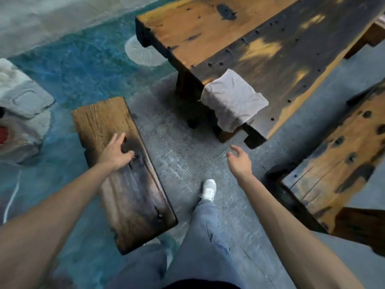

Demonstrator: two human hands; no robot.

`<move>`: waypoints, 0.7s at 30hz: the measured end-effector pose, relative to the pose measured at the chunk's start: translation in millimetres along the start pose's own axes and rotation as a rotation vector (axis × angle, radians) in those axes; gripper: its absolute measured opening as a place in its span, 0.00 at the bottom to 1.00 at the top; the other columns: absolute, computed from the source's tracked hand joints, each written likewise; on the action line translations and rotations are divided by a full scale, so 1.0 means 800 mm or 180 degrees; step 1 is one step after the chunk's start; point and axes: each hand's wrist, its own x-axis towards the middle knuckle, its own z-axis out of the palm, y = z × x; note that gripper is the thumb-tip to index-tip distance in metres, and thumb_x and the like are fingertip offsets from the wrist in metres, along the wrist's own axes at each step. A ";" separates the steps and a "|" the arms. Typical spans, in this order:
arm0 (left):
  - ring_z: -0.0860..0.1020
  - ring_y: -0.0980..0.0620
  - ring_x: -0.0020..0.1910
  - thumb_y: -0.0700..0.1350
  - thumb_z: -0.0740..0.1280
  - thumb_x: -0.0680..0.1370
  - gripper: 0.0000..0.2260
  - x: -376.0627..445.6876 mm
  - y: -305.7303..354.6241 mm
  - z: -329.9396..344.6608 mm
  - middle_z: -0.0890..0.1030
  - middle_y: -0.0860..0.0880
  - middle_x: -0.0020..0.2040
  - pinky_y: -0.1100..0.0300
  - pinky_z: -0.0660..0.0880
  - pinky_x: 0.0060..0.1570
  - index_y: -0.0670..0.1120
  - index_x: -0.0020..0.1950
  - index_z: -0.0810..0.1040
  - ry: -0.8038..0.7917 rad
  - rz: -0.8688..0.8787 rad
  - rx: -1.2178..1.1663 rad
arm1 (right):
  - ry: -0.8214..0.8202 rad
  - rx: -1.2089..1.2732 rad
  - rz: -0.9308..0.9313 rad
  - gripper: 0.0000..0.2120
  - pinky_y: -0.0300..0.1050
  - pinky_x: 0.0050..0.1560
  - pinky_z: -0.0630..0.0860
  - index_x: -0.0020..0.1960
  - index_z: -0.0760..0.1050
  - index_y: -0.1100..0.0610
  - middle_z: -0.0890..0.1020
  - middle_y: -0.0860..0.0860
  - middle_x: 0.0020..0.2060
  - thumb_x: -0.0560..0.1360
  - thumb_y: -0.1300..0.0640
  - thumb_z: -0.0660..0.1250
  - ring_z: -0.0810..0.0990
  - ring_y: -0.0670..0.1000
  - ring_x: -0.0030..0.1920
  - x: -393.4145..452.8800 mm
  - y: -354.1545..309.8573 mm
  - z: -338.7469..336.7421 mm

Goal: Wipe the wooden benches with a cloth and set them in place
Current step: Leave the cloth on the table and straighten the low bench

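Wooden and broad, the large table of dark-stained, yellow-streaked planks [260,44] fills the upper right, its top dotted with small holes. To the right stands a long wooden bench with dark knots and an orange-brown seat [337,163], well apart from the hands. On the left stands a smaller, weathered brown plank bench with a darkened near half [125,170], partly over the grey concrete floor [187,155] and partly over a blue-green painted patch of floor [73,65]. A pale carved stone block with a red mark [20,113] sits at the far left edge. A crumpled light grey cloth [231,99] lies draped over the near corner of the table, hanging down past its edge, with neither hand on it. The left hand [116,153] rests on the small bench's seat, arm stretched forward, fingers spread moderately and curled with their tips pressing the wood near a dark hole; it grips nothing. The right hand [239,159] hovers above the floor between table and long bench, palm turned inward, fingers loosely parted and bent, empty. Below, a grey trouser leg ends in a white sneaker [209,189] planted on the concrete. No writing is legible anywhere.
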 end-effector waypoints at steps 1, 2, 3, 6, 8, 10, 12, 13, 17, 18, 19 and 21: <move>0.58 0.44 0.80 0.50 0.69 0.78 0.36 -0.015 -0.036 -0.004 0.51 0.47 0.83 0.53 0.57 0.77 0.50 0.82 0.55 0.0001 -0.0038 0.0047 | -0.0093 0.0017 0.0043 0.20 0.38 0.33 0.76 0.71 0.73 0.50 0.80 0.50 0.38 0.79 0.55 0.62 0.77 0.47 0.31 -0.026 0.011 0.020; 0.58 0.44 0.80 0.50 0.69 0.78 0.36 -0.031 -0.068 -0.008 0.52 0.46 0.83 0.52 0.56 0.78 0.50 0.82 0.55 -0.0008 -0.0069 0.0085 | -0.0221 0.0049 0.0129 0.20 0.43 0.38 0.80 0.71 0.73 0.50 0.79 0.50 0.35 0.79 0.56 0.62 0.76 0.48 0.32 -0.050 0.025 0.040; 0.58 0.44 0.80 0.49 0.69 0.78 0.36 -0.047 -0.095 -0.010 0.53 0.45 0.83 0.53 0.56 0.78 0.49 0.82 0.55 -0.0052 -0.0097 0.0104 | -0.0352 0.0113 0.0225 0.20 0.51 0.45 0.83 0.70 0.73 0.50 0.79 0.52 0.36 0.78 0.56 0.62 0.77 0.50 0.34 -0.072 0.039 0.059; 0.56 0.46 0.81 0.50 0.67 0.80 0.34 -0.093 -0.169 -0.006 0.53 0.44 0.83 0.55 0.53 0.78 0.47 0.82 0.55 -0.0272 -0.0215 0.0293 | -0.0540 0.0335 0.0673 0.20 0.62 0.56 0.80 0.70 0.72 0.52 0.82 0.60 0.47 0.78 0.56 0.64 0.79 0.56 0.43 -0.141 0.097 0.111; 0.56 0.46 0.81 0.50 0.66 0.80 0.34 -0.121 -0.207 0.007 0.52 0.44 0.83 0.54 0.52 0.78 0.46 0.82 0.54 -0.0469 -0.0348 0.0477 | -0.0576 0.0432 0.1005 0.21 0.63 0.57 0.80 0.70 0.71 0.54 0.80 0.59 0.46 0.78 0.55 0.64 0.79 0.58 0.46 -0.189 0.136 0.139; 0.55 0.45 0.81 0.49 0.66 0.81 0.33 -0.153 -0.247 0.022 0.52 0.43 0.83 0.55 0.52 0.78 0.45 0.82 0.54 -0.0628 -0.0409 0.0518 | -0.0511 0.0568 0.1251 0.21 0.63 0.58 0.79 0.70 0.70 0.55 0.78 0.55 0.43 0.78 0.56 0.64 0.78 0.58 0.47 -0.244 0.168 0.167; 0.55 0.45 0.81 0.49 0.65 0.81 0.33 -0.178 -0.273 0.034 0.51 0.44 0.83 0.54 0.51 0.78 0.46 0.82 0.53 -0.0711 -0.0473 0.0445 | -0.0515 0.0614 0.1442 0.21 0.63 0.59 0.79 0.71 0.69 0.55 0.76 0.54 0.43 0.78 0.56 0.64 0.77 0.57 0.46 -0.292 0.189 0.189; 0.55 0.45 0.81 0.50 0.65 0.81 0.33 -0.187 -0.287 0.040 0.51 0.47 0.83 0.53 0.51 0.78 0.48 0.82 0.53 -0.0734 -0.0464 0.0438 | -0.0534 0.0653 0.1529 0.21 0.62 0.60 0.78 0.71 0.69 0.55 0.76 0.54 0.44 0.79 0.56 0.63 0.77 0.57 0.46 -0.315 0.196 0.202; 0.55 0.46 0.81 0.50 0.65 0.81 0.33 -0.187 -0.332 0.060 0.51 0.50 0.83 0.50 0.53 0.79 0.51 0.82 0.53 -0.0575 -0.0088 0.0303 | -0.0483 0.0651 0.1458 0.23 0.61 0.63 0.77 0.74 0.67 0.53 0.77 0.56 0.54 0.80 0.52 0.63 0.79 0.59 0.54 -0.376 0.219 0.276; 0.56 0.46 0.81 0.50 0.65 0.81 0.33 -0.180 -0.341 0.068 0.51 0.50 0.83 0.50 0.53 0.79 0.51 0.82 0.54 -0.0449 0.0001 0.0243 | -0.0462 0.0661 0.1383 0.23 0.58 0.64 0.76 0.74 0.67 0.52 0.78 0.57 0.60 0.81 0.51 0.63 0.79 0.59 0.57 -0.382 0.224 0.300; 0.56 0.46 0.81 0.49 0.65 0.81 0.32 -0.170 -0.352 0.079 0.52 0.49 0.83 0.51 0.53 0.80 0.51 0.82 0.55 -0.0329 0.0076 0.0215 | -0.0437 0.0741 0.1388 0.24 0.54 0.64 0.75 0.75 0.66 0.52 0.77 0.58 0.65 0.81 0.50 0.63 0.79 0.59 0.58 -0.385 0.231 0.327; 0.55 0.47 0.81 0.49 0.66 0.81 0.33 -0.154 -0.366 0.110 0.51 0.48 0.83 0.52 0.52 0.79 0.49 0.82 0.54 -0.0306 0.0142 0.0207 | -0.0373 0.1052 0.1586 0.26 0.51 0.66 0.73 0.76 0.63 0.54 0.74 0.58 0.70 0.81 0.49 0.64 0.77 0.58 0.62 -0.387 0.249 0.385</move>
